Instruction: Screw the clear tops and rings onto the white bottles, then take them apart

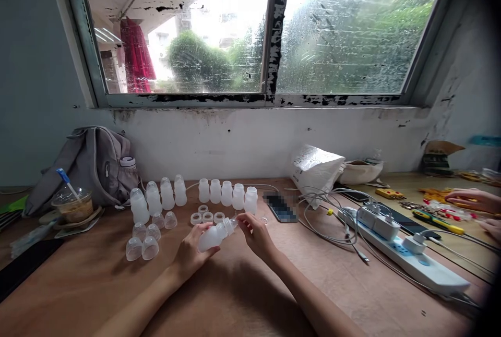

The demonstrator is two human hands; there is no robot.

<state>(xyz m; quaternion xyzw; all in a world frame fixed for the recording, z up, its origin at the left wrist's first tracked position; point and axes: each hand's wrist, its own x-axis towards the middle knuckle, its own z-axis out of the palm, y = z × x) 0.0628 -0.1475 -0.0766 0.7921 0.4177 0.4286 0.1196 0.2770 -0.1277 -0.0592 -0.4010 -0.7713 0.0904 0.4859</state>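
My left hand [193,247] is wrapped round a frosted white bottle [210,238], tilted with its neck to the right. At the bottle's mouth sits a clear nipple [230,225], and the fingers of my right hand [253,232] pinch its tip. Behind my hands lie several white rings [207,217]. Open bottles [227,193] stand in a row behind the rings. Further left are several bottles topped with clear caps [154,200], and in front of them loose clear caps [134,249]. Right of my right hand a small ring [264,220] lies on the table.
On the left are a grey backpack [96,170] and an iced drink cup [74,205]. A phone [281,206], white pouch [316,170], tangled cables [324,230] and power strip [430,272] lie to the right. Another person's hands [475,200] are at the far right.
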